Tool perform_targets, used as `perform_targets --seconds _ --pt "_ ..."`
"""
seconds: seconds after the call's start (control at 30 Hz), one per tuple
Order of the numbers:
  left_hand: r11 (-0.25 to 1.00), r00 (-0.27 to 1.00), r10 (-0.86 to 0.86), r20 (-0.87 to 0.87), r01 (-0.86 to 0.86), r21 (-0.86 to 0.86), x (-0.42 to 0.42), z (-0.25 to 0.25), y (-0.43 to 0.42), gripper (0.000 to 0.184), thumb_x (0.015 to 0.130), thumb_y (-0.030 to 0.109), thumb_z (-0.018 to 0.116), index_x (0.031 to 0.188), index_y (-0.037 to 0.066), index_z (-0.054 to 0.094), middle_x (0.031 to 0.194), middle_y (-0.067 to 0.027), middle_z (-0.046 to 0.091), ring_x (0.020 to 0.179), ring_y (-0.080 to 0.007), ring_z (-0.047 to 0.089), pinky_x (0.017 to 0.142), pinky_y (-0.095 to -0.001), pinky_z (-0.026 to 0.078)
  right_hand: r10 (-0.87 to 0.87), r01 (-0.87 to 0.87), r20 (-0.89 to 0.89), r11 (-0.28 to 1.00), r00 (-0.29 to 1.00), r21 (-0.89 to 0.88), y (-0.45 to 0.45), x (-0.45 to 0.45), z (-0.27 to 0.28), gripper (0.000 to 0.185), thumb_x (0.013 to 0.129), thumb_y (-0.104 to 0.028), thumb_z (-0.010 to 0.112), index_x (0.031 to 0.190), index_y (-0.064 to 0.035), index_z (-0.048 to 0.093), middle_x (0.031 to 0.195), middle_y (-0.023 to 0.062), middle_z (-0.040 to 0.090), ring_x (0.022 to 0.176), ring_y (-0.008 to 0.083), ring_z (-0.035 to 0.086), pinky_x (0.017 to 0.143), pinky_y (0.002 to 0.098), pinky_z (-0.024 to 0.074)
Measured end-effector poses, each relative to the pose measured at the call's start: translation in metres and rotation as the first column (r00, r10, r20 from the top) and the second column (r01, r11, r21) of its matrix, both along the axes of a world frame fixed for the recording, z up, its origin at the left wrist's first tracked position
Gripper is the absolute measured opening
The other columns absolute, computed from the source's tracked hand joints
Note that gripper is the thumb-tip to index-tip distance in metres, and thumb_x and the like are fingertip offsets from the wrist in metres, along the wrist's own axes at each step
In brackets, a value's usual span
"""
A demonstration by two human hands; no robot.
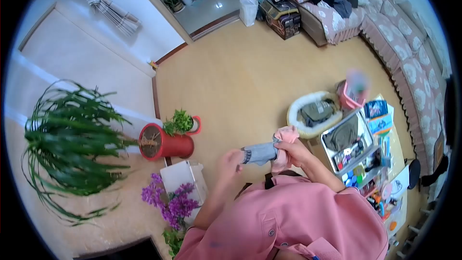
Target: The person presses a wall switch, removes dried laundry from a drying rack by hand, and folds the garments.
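Note:
Above my lap in the head view, a light blue denim garment [260, 154] with a dark band at its left end stretches between my two hands. Pink cloth [287, 134] hangs at its right end; whether both are one piece I cannot tell. My right hand [294, 152] is closed around the bunched blue and pink cloth. At the dark-banded end is my left hand [230, 161], smeared by motion, so its grip does not show.
Right of my hands are a padded pet bed [294, 124] with dark clothing, an open case [327, 156], a pink basket [347, 97] and a cluttered table [399, 156]. To the left stand a red plant pot [175, 146], purple flowers [178, 204] and a white box [178, 178]. A sofa [399, 43] lines the far right.

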State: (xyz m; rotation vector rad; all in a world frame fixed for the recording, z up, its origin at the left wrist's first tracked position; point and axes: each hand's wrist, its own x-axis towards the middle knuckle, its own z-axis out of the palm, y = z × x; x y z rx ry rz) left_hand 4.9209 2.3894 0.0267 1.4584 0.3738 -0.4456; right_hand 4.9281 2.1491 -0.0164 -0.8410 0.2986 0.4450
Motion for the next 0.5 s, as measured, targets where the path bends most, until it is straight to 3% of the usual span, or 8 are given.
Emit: perform_targets --seconds 0.1,0.13,0.23,0.3,0.4,0.5 --pt "0.971 0.994 -0.031 0.106 0.005 0.24 0.077 -0.001 0.016 0.011 0.087 0.013 0.059 0.09 0.003 0.061 0.075 -0.0011 0.059 0.054 -0.0065 0.052 0.047 -0.0202 0.041 0.054 -0.054 0.053 0.999 0.997 -0.004 0.004 0.087 0.012 0.018 0.08 -0.009 0.063 0.095 -0.0063 0.055 0.076 0.0021 0.059 0.061 0.0119 0.06 0.048 0.0269 0.0505" --pt "0.948 0.996 -0.032 0.082 0.004 0.32 0.098 0.002 0.017 0.018 0.087 0.017 0.058 0.095 0.001 0.062 0.074 -0.0003 0.058 0.063 -0.0082 0.054 0.058 -0.0229 0.045 0.099 -0.099 0.037 0.995 0.994 -0.013 0.003 0.114 0.005 0.018 0.08 -0.01 0.064 0.095 -0.0066 0.055 0.077 0.0018 0.06 0.06 0.01 0.059 0.047 0.0244 0.0494" --pt "0.974 0.976 0.031 0.214 -0.078 0.215 0.157 -0.011 0.038 0.018 0.088 0.018 0.057 0.094 0.002 0.061 0.078 0.0004 0.058 0.07 -0.0076 0.053 0.064 -0.0232 0.044 0.079 -0.075 0.043 0.993 0.996 -0.092 0.009 0.184 0.017 0.018 0.081 -0.01 0.062 0.097 -0.0066 0.055 0.082 0.0051 0.062 0.065 0.0125 0.062 0.054 0.0269 0.0532" --pt "0.948 0.92 0.213 0.328 -0.276 0.16 0.202 -0.002 0.035 0.014 0.09 0.015 0.056 0.088 0.001 0.06 0.079 0.0005 0.056 0.072 -0.0067 0.051 0.062 -0.0216 0.041 -0.009 0.009 -0.019 1.0 1.0 0.007 0.016 0.227 0.014 0.019 0.084 -0.009 0.058 0.102 -0.0052 0.053 0.091 0.0095 0.063 0.075 0.0173 0.064 0.063 0.0307 0.0553" --pt "0.962 0.897 0.269 0.35 -0.264 -0.065 0.285 -0.036 0.062 0.016 0.092 0.016 0.052 0.089 0.001 0.058 0.079 0.0012 0.054 0.071 -0.0068 0.048 0.066 -0.0212 0.041 0.045 -0.033 -0.038 0.96 0.998 0.279 0.021 0.303 0.013 0.023 0.088 -0.01 0.048 0.11 -0.0033 0.047 0.106 0.0156 0.059 0.094 0.0282 0.06 0.077 0.0396 0.0529" --pt "0.991 0.941 0.136 0.311 -0.136 -0.021 0.367 -0.053 0.075 0.019 0.094 0.02 0.05 0.094 0.002 0.055 0.078 0.0024 0.049 0.07 -0.0052 0.043 0.067 -0.0204 0.041 -0.019 0.029 -0.031 0.935 0.999 0.354 0.033 0.377 0.006 0.028 0.085 -0.012 0.046 0.112 -0.0033 0.046 0.111 0.0187 0.056 0.103 0.0312 0.057 0.086 0.0454 0.0481"
